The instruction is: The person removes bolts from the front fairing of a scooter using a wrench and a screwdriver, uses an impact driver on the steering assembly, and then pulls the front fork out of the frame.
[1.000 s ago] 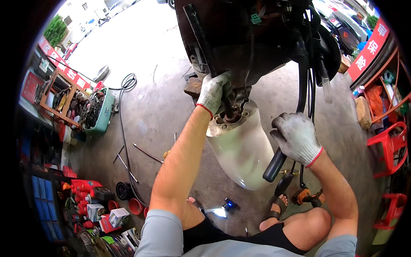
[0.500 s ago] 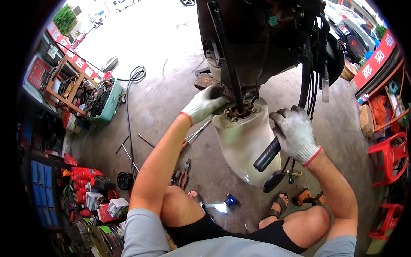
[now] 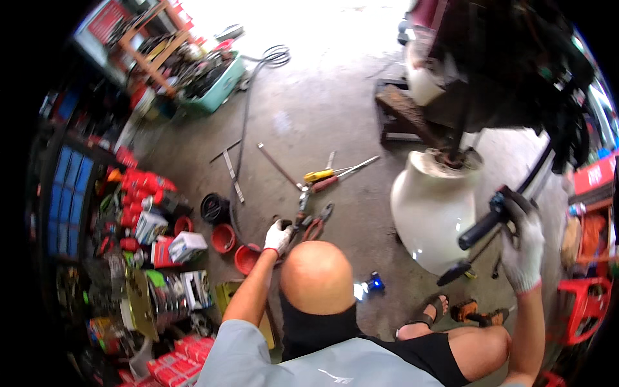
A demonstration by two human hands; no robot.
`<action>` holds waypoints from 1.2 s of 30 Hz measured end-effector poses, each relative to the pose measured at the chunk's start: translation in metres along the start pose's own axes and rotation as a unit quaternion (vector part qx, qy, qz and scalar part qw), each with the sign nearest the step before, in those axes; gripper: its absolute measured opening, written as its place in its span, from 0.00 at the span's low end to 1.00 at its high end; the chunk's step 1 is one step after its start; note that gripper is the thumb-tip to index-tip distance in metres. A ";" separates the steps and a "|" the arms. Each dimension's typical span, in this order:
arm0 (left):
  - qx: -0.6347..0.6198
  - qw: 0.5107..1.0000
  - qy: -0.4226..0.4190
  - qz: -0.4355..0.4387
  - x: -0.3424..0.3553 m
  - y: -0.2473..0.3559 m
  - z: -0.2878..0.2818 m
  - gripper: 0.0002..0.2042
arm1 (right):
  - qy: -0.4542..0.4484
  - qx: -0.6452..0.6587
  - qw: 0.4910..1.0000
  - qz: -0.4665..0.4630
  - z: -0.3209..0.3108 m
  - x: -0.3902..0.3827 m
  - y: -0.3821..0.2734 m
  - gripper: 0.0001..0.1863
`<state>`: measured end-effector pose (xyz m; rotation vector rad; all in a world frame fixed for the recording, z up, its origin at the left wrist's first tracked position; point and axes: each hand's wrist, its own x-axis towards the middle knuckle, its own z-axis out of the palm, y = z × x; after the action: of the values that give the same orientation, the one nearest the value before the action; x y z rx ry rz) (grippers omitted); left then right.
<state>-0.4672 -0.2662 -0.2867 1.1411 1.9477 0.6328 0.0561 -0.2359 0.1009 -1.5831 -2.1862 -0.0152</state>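
Observation:
My left hand (image 3: pixel 278 236), in a white knit glove with dark fingertips, is low over the floor beside a cluster of tools. Its fingers are curled at some dark tool handles; what they hold is too small to make out. Right beside it lie red-handled pliers (image 3: pixel 314 228) and a silver metal tool (image 3: pixel 303 198). My right hand (image 3: pixel 522 242), also gloved, has its fingers wrapped round the handlebar (image 3: pixel 498 203) of a scooter, above the black rubber grip (image 3: pixel 478 232). Left of that grip is the white front fender (image 3: pixel 429 213).
Screwdrivers with yellow (image 3: pixel 318 175) and red (image 3: pixel 325 184) handles lie farther off. Red bowls (image 3: pixel 247 259) and a black round container (image 3: pixel 215 208) stand left of my left hand. A teal bin (image 3: pixel 216 90) holds parts. A small lit lamp (image 3: pixel 374 282) lies near my foot.
My left hand has left the top of the fender and moved down and left to the floor tools. My right hand stays at the handlebar. The view has swung left.

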 end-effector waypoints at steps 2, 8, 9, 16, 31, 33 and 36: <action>-0.012 0.997 0.076 -0.013 -0.014 -0.009 0.003 0.17 | 0.000 -0.035 0.999 -0.001 -0.014 -0.011 -0.015 0.26; 0.114 0.985 0.133 0.005 -0.014 -0.042 0.016 0.17 | -0.007 0.058 0.998 0.029 -0.022 -0.029 -0.032 0.27; 0.120 0.988 0.099 -0.018 -0.011 -0.023 0.019 0.19 | 0.009 0.117 0.991 0.058 -0.020 -0.028 -0.048 0.25; 0.274 0.959 0.075 0.006 0.029 -0.003 0.057 0.21 | -0.050 0.167 0.983 -0.062 -0.005 -0.009 -0.078 0.20; -0.021 0.992 0.005 0.121 -0.012 0.093 -0.007 0.16 | -0.206 0.265 0.941 0.040 0.034 -0.021 -0.075 0.16; -0.113 0.985 -0.090 0.096 -0.038 0.164 -0.035 0.19 | -0.231 0.303 0.922 0.072 0.046 -0.011 -0.083 0.19; -0.174 0.958 -0.195 0.116 -0.069 0.252 -0.065 0.21 | -0.217 0.286 0.924 0.132 0.090 0.003 -0.088 0.22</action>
<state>-0.3753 -0.2096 -0.0400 1.1726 1.3211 0.7720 -0.0552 -0.2400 0.0420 -1.6017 -1.9705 1.0480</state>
